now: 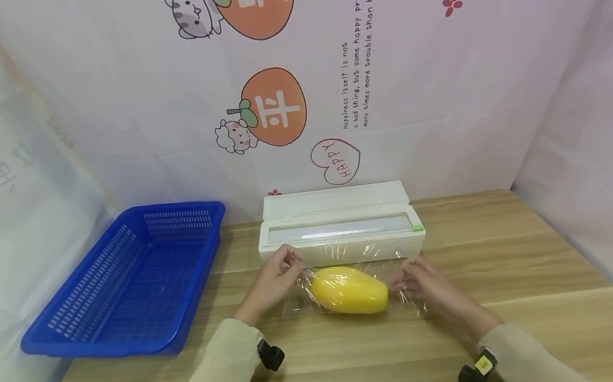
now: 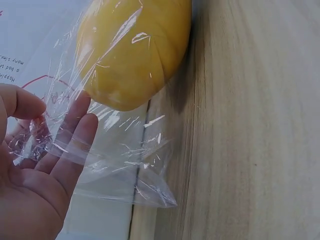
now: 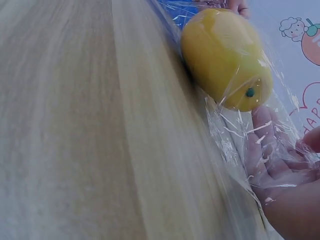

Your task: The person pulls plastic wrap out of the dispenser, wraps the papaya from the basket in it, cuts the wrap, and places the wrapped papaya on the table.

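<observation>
A yellow papaya-like fruit (image 1: 349, 290) lies on its side, draped in clear plastic wrap (image 2: 150, 185). At its left end, my left hand (image 1: 273, 284) pinches bunched wrap between thumb and finger; other fingers extend near the fruit in the left wrist view. My right hand (image 1: 428, 282) is at the opposite end, gripping the film with thumb and finger. Its remaining fingers (image 3: 262, 125) show through the film, close to the fruit's end with a small green spot. Loose wrap hangs past both ends.
Right behind the fruit stands a white wrap box (image 1: 347, 252), lid raised, with a roll (image 1: 343, 229) inside. A blue plastic basket (image 1: 182, 320) occupies the left of the wooden table (image 1: 343, 374). Printed white cloth (image 1: 426, 144) encloses the back and sides.
</observation>
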Demonstrator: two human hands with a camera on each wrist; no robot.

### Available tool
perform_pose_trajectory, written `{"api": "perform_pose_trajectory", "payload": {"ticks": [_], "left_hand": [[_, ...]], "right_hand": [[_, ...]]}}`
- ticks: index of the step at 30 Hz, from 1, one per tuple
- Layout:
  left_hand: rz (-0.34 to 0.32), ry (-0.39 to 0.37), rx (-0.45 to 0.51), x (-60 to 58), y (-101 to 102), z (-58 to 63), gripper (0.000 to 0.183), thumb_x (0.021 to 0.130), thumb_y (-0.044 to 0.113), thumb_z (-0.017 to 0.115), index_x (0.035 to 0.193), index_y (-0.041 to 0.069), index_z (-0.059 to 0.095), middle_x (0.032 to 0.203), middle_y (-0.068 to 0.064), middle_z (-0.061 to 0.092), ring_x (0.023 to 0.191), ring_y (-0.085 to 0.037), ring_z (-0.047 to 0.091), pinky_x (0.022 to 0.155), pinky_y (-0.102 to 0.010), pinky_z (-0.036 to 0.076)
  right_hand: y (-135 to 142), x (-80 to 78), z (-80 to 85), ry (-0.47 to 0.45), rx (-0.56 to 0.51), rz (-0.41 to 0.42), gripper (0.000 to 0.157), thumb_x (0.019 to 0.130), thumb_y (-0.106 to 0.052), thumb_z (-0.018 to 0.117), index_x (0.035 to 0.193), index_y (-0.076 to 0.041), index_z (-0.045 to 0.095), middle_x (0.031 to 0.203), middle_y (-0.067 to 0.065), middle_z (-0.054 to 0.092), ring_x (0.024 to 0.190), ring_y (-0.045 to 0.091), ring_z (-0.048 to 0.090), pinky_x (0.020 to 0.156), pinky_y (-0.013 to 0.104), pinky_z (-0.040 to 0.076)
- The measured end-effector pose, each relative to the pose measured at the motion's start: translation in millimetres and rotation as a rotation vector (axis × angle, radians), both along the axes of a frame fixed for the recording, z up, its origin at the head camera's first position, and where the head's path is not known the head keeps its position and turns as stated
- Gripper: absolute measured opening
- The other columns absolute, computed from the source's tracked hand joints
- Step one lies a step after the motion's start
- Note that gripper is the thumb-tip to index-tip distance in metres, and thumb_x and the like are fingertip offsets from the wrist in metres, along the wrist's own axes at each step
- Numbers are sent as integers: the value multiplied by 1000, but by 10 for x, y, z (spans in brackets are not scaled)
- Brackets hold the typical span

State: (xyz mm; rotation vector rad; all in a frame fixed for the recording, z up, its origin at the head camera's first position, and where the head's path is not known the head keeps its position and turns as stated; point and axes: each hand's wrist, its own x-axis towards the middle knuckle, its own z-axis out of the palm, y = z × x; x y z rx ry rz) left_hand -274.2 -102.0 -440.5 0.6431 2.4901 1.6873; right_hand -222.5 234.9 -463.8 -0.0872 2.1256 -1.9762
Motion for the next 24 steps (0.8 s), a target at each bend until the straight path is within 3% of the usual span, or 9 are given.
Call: {"api": "perform_pose_trajectory", "payload": {"ticks": [5, 10, 16, 20, 24], "left_hand": [[6, -3, 13, 5, 21, -9, 9, 101, 11, 53, 108, 6, 57, 92, -8, 64, 84, -20, 69, 73, -35, 55], [-31, 109, -81, -26, 14, -97, 11, 98, 6, 59, 100, 11, 69, 97, -2, 65, 88, -17, 63, 78, -33, 54], [-12, 202, -218, 4, -13, -83, 13, 95, 11, 65, 100, 18, 76, 107, 5, 65, 101, -16, 60, 88, -38, 53], [-15, 401, -289, 70, -22, 20, 21, 90, 8, 69, 107, 20, 75, 114, 3, 63, 110, -18, 57, 94, -41, 50], [-164, 647, -347, 128, 32, 114, 29, 88, 7, 72, 116, 16, 73, 121, 2, 67, 115, -17, 58, 101, -40, 45]], "right_hand": [[-18, -27, 9, 6, 56, -36, 26, 110, -25, 36, 115, 0, 43, 118, 21, 64, 104, 29, 67, 87, 34, 54], [-24, -33, -4, 21, 84, -34, 20, 106, -13, 45, 113, 5, 46, 101, 20, 63, 84, 26, 67, 70, 31, 58], [14, -5, 16, 171, 241, -17, 16, 101, -3, 55, 112, 8, 52, 85, 18, 65, 67, 25, 66, 59, 31, 58], [23, 10, 49, 247, 351, -21, 16, 98, -3, 59, 111, 6, 54, 83, 14, 66, 68, 26, 66, 60, 32, 58], [19, 4, 54, 256, 394, -28, 14, 97, -2, 60, 109, 4, 56, 81, 12, 66, 69, 24, 65, 63, 31, 58]]}}
